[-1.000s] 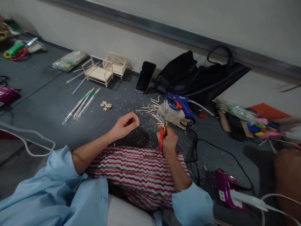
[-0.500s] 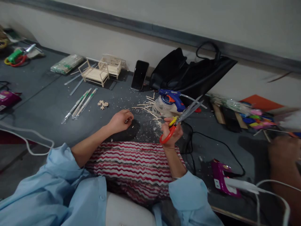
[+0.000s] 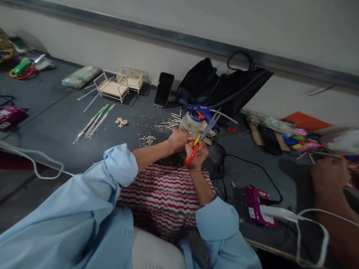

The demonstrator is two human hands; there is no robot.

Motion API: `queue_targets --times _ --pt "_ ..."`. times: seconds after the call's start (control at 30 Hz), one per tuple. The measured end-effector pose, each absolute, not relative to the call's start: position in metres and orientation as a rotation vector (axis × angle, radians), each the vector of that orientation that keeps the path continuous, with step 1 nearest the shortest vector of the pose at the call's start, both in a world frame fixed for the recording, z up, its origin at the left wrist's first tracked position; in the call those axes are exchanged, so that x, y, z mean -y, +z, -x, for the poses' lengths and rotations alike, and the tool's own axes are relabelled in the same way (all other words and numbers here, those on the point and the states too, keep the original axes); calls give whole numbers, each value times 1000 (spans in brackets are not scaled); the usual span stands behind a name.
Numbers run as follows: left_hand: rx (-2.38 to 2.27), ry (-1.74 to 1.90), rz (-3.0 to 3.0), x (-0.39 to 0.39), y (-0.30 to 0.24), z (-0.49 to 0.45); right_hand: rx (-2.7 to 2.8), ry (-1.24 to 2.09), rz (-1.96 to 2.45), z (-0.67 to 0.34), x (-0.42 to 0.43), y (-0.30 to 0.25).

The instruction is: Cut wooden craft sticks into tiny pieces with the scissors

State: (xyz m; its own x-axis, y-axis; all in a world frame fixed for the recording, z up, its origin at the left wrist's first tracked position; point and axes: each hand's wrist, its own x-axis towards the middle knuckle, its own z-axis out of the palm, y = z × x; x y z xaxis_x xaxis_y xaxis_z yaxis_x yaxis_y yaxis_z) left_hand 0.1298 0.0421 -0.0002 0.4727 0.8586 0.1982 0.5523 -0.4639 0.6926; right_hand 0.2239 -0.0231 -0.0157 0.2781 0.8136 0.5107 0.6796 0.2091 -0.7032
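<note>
My right hand point(image 3: 198, 154) grips a pair of scissors point(image 3: 193, 154) with red-orange and yellow handles, the blades pointing up and away to the right. Against its fingertips sits my left hand point(image 3: 178, 140), fingers closed together; anything between them is hidden. A heap of small cut wooden bits point(image 3: 147, 139) lies left of my hands, and a flower-like wooden cluster point(image 3: 121, 122) lies beyond it. Thin wooden sticks point(image 3: 171, 122) are scattered just past my left hand. Behind my hands, a blue glue gun point(image 3: 206, 113) rests on a clear jar point(image 3: 190, 124).
Miniature stick furniture point(image 3: 113, 87), a phone point(image 3: 164, 89) and a black bag point(image 3: 215, 87) stand along the wall. Wrapped sticks point(image 3: 95, 121) lie at left. A black cable and a purple power strip point(image 3: 259, 205) are at right, near another person's hand point(image 3: 329, 173).
My left hand has moved right to meet my right hand, and a heap of wooden bits now shows where it was. The scissors have shifted slightly left with my right hand.
</note>
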Motion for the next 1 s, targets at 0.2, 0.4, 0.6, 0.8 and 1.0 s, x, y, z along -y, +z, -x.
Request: queue_targets --times 0.2,0.4,0.6,0.8,1.0 --pt "-1271 788 -2183 -31 24 -61 1455 243 1491 -220 25 -14" --pt "-962 1133 -1335 -2 18 -5 1588 329 1487 -209 32 -16" --pt "-727 1222 -949 4 5 -5 1823 437 1480 -201 37 -22" --pt "-740 1216 -780 9 7 -9 1937 426 1490 -202 38 -23" --pt "-670 1279 -682 13 12 -11 2030 371 1492 -200 41 -17"
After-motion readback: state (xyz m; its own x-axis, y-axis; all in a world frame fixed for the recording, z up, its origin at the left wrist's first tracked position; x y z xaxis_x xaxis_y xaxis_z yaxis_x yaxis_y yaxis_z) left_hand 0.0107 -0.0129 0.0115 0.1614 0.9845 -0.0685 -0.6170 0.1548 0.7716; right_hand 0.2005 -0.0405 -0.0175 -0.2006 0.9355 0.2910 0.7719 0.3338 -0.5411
